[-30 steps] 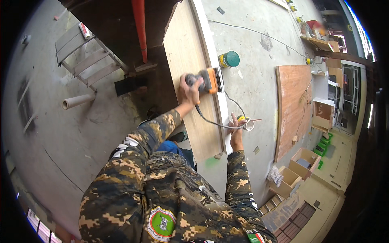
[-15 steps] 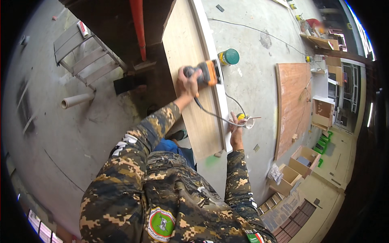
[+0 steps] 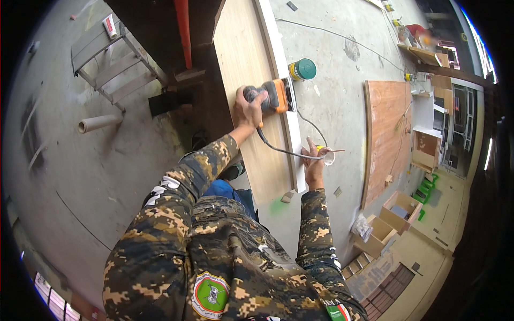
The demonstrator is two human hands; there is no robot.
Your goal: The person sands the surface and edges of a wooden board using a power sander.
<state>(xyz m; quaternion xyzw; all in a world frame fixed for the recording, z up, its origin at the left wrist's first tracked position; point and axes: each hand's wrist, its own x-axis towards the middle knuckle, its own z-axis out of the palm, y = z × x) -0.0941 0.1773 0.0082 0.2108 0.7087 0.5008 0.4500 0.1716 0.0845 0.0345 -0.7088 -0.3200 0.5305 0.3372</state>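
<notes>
R hand [image 3: 312, 162] closed on cord [image 3: 278, 150] w/ small yellow-and-clear bits at the fingers, beside board [image 3: 251, 80] edge. L hand [image 3: 248, 109] further out, gripping orange sander [image 3: 276, 96], which sits flat on the board's white edge strip. Green-lid can [image 3: 302, 69] on floor just past sander. Reddish panel [image 3: 386, 128] lies well apart to the right.

Woodworking shop: plywood sheets [image 3: 386, 134], unfinished cabinet boxes [image 3: 399, 211], orange sander [image 3: 276, 96], concrete floor [image 3: 337, 96].
</notes>
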